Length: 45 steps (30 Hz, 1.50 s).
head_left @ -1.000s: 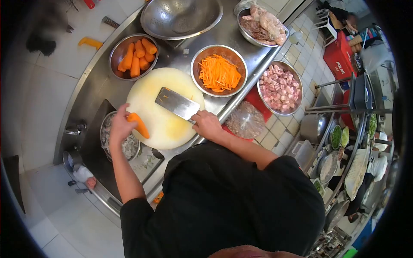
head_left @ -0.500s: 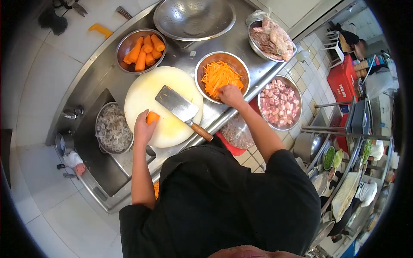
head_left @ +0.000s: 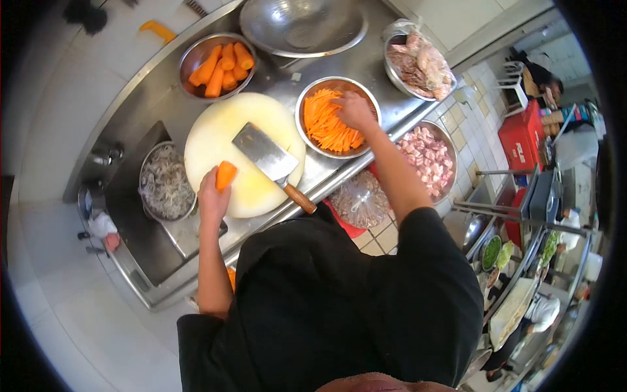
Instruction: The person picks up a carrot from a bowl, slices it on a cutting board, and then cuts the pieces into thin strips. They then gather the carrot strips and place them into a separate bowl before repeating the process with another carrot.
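Observation:
In my left hand point(head_left: 213, 201) a short carrot piece point(head_left: 226, 175) is gripped over the left part of the round white cutting board point(head_left: 215, 130). A wide cleaver point(head_left: 266, 154) with a wooden handle lies flat across the board, its handle reaching past the near edge, and neither hand touches it. My right hand point(head_left: 356, 111) is over the metal bowl point(head_left: 375, 97) at the right, its partly spread fingers touching the heap of carrot strips point(head_left: 323, 121). Some fingertips are hard to make out.
Whole peeled carrots point(head_left: 222, 65) fill a bowl behind the board. A large colander point(head_left: 300, 29) stands beside it. The sink at left holds a pot of pale shreds point(head_left: 167, 179). Bowls of raw meat point(head_left: 421, 65) and cubed meat point(head_left: 428, 157) are at right. A bagged item point(head_left: 360, 199) sits below the counter edge.
My right hand has moved from the near side of the bowl up toward its far right, with the strips now more spread. My left hand still holds the carrot piece, now tilted more upright.

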{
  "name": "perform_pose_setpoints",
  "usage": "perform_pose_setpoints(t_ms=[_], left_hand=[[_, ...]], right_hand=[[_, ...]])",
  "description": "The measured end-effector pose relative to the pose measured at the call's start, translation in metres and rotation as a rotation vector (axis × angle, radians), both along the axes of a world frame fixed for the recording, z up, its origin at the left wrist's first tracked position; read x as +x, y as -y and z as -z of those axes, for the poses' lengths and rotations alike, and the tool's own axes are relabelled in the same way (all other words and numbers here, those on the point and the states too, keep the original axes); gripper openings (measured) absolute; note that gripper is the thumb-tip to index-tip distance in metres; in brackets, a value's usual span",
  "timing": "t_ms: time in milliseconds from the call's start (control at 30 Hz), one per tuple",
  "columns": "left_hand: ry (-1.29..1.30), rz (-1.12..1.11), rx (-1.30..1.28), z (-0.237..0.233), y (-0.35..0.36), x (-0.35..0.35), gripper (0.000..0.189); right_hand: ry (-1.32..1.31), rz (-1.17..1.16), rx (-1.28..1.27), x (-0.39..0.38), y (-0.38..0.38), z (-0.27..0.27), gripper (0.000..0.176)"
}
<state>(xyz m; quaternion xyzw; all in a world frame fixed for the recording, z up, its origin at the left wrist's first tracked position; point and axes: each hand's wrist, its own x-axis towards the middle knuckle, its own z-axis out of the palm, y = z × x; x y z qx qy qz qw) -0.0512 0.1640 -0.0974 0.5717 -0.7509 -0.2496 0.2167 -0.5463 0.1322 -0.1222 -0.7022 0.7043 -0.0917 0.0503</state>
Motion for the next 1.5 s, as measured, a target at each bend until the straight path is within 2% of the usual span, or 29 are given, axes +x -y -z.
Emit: perform_pose_setpoints(t_ms=[67,100,133,167,200,267,333,467,600,667,700,800,933,1067,1100,1200,1300,1500], left_hand=[[0.041,-0.019,-0.021,0.0,-0.004,-0.001,0.054],[0.065,-0.037,-0.034,0.0,-0.005,0.0,0.054],[0.1,-0.049,-0.025,0.0,-0.005,0.002,0.052],[0.129,-0.055,-0.017,0.001,-0.005,0.002,0.051],[0.153,-0.058,-0.008,0.002,-0.003,0.0,0.05],[0.153,-0.028,0.019,-0.001,0.001,-0.002,0.047],[0.159,0.055,0.048,-0.007,0.005,0.001,0.046],[0.168,0.33,0.205,-0.027,0.015,-0.005,0.044],[0.189,0.512,0.274,-0.027,0.014,-0.017,0.045],[0.161,0.448,0.109,-0.018,0.008,-0.014,0.046],[0.145,0.415,0.027,-0.013,0.005,-0.014,0.047],[0.025,0.337,0.018,-0.006,-0.009,-0.008,0.056],[-0.158,0.301,0.016,0.009,-0.017,-0.013,0.058],[-0.181,0.316,-0.075,0.015,-0.019,-0.017,0.056],[-0.169,0.31,-0.106,0.015,-0.019,-0.017,0.055],[-0.214,0.194,-0.163,0.019,-0.024,-0.011,0.054],[-0.296,0.157,-0.163,0.019,-0.027,-0.009,0.049],[-0.326,0.18,-0.188,0.011,-0.029,-0.017,0.041]], right_hand=[[-0.096,0.029,0.344,-0.022,-0.019,0.012,0.036],[-0.059,-0.024,0.249,-0.026,-0.034,0.004,0.035],[0.058,-0.002,-0.054,-0.022,-0.052,0.0,0.031],[0.13,0.061,-0.168,-0.005,-0.059,-0.02,0.03],[0.169,0.154,-0.179,0.014,-0.066,-0.034,0.027],[0.497,0.185,-0.069,0.06,-0.084,-0.043,0.027],[0.643,0.12,0.209,0.126,-0.105,-0.071,0.032],[0.44,-0.102,0.271,0.203,-0.132,-0.063,0.048],[0.49,0.032,0.301,0.215,-0.136,-0.031,0.049],[0.48,0.129,0.222,0.21,-0.138,-0.027,0.047],[0.499,0.184,0.203,0.21,-0.138,-0.063,0.049],[0.596,0.146,0.332,0.186,-0.15,-0.102,0.048],[0.648,0.22,0.534,0.172,-0.186,-0.108,0.043],[0.474,0.21,0.535,0.191,-0.203,-0.112,0.04],[0.434,0.21,0.553,0.196,-0.199,-0.119,0.032],[0.305,0.073,0.339,0.197,-0.195,-0.103,0.024],[0.219,0.149,0.354,0.2,-0.185,-0.108,0.022],[0.214,0.061,0.36,0.204,-0.188,-0.107,0.023]])
